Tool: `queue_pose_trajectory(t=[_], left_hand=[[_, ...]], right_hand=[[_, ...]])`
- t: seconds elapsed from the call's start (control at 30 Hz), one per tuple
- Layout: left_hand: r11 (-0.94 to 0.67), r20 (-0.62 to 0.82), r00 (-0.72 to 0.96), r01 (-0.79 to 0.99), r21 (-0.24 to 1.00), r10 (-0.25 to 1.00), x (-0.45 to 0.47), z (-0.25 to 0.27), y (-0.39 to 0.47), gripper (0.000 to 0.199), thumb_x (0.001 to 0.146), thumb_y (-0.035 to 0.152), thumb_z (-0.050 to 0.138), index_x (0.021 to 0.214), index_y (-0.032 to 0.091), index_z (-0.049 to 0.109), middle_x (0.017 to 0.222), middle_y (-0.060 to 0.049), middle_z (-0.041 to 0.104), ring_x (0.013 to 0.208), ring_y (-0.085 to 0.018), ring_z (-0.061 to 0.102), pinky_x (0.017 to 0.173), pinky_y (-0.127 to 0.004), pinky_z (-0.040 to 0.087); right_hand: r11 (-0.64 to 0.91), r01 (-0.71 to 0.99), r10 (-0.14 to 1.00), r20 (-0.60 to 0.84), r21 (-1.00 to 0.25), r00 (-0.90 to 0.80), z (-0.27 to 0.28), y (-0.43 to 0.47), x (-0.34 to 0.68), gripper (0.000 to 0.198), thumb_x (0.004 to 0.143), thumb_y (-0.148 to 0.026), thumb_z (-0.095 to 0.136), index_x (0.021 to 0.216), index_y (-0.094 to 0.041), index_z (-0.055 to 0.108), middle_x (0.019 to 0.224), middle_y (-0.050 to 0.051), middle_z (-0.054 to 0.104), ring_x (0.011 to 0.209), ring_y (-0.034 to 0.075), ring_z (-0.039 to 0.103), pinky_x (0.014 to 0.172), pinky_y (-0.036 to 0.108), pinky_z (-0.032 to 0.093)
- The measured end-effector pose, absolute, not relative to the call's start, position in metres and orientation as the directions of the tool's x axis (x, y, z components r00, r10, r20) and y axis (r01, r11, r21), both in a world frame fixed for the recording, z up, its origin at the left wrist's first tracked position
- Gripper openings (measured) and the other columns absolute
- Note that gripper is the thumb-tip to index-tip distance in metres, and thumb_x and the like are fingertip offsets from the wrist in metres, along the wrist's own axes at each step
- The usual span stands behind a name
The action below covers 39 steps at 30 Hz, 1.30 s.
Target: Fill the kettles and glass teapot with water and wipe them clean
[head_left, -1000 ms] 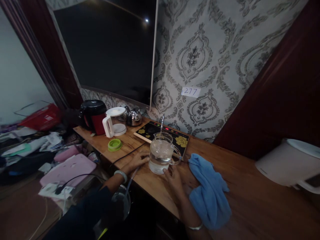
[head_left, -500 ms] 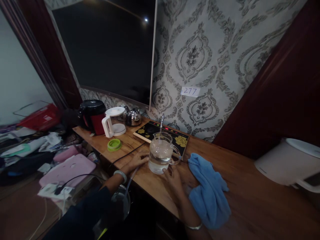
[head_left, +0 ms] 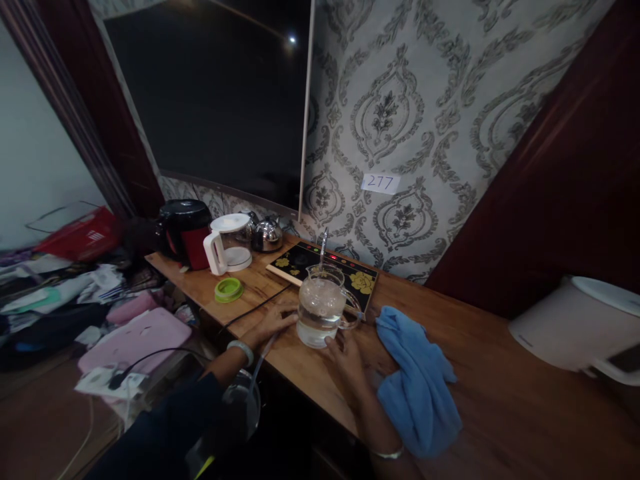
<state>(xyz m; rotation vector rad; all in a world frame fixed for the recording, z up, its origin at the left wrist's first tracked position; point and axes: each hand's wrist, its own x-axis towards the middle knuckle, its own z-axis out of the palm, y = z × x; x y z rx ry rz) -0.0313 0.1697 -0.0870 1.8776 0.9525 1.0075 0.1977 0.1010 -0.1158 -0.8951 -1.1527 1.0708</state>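
Note:
A clear glass jug (head_left: 320,319) with water in it stands upright at the table's front edge, its handle to the right. My left hand (head_left: 274,320) lies on the wood at the jug's left, fingers stretched out with the tips at the glass. On the other side, my right hand (head_left: 347,360) rests low by the base, fingers apart and the tips close to it. Whether either hand presses on the glass I cannot tell. Directly behind the jug is a black electric tea stove (head_left: 363,283) with gold flowers and a red light; its curved metal spout (head_left: 324,243) rises above the jug's mouth.
A blue towel (head_left: 420,380) lies right of my right hand. Leftward are a green lid (head_left: 229,289), a white-handled glass pot (head_left: 231,243), a red-and-black kettle (head_left: 187,230) and a shiny metal kettle (head_left: 268,235). A large pale jug (head_left: 570,327) stands far right. A tube hangs below my left hand.

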Motion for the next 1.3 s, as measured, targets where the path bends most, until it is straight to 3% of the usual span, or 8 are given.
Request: queue_pose_trajectory(t=[0.47,1.07,1.3], left_hand=[[-0.416,0.28,0.415,0.287,0.863,0.866,-0.033,-0.085,0.171,0.046,0.082,0.054,0.067,0.112,0.02,0.075,0.121,-0.011,0.072,0.118,-0.029,0.059,0.11,-0.046,0.039],[-0.433,0.295,0.435,0.262,0.862,0.851,-0.03,-0.077,0.167,0.046,0.084,0.053,0.065,0.114,0.019,0.074,0.123,-0.011,0.071,0.117,-0.03,0.061,0.107,-0.046,0.043],[-0.414,0.279,0.433,0.258,0.873,0.857,-0.031,-0.08,0.169,0.046,0.083,0.053,0.067,0.113,0.019,0.075,0.12,-0.011,0.072,0.116,-0.029,0.061,0.108,-0.046,0.042]], right_hand=[[0.255,-0.19,0.967,0.25,-0.948,0.05,-0.116,0.102,0.199,0.071,0.078,-0.043,0.074,0.141,-0.023,0.05,0.138,0.013,0.061,0.122,0.03,0.062,0.101,0.049,0.051],[0.237,-0.181,0.972,0.231,-0.955,0.051,-0.12,0.104,0.2,0.076,0.076,-0.048,0.076,0.141,-0.019,0.05,0.133,0.015,0.064,0.119,0.031,0.064,0.102,0.05,0.05],[0.267,-0.172,0.964,0.259,-0.948,0.067,-0.116,0.103,0.199,0.068,0.076,-0.047,0.075,0.136,-0.022,0.055,0.133,0.013,0.065,0.118,0.029,0.064,0.098,0.046,0.053]])
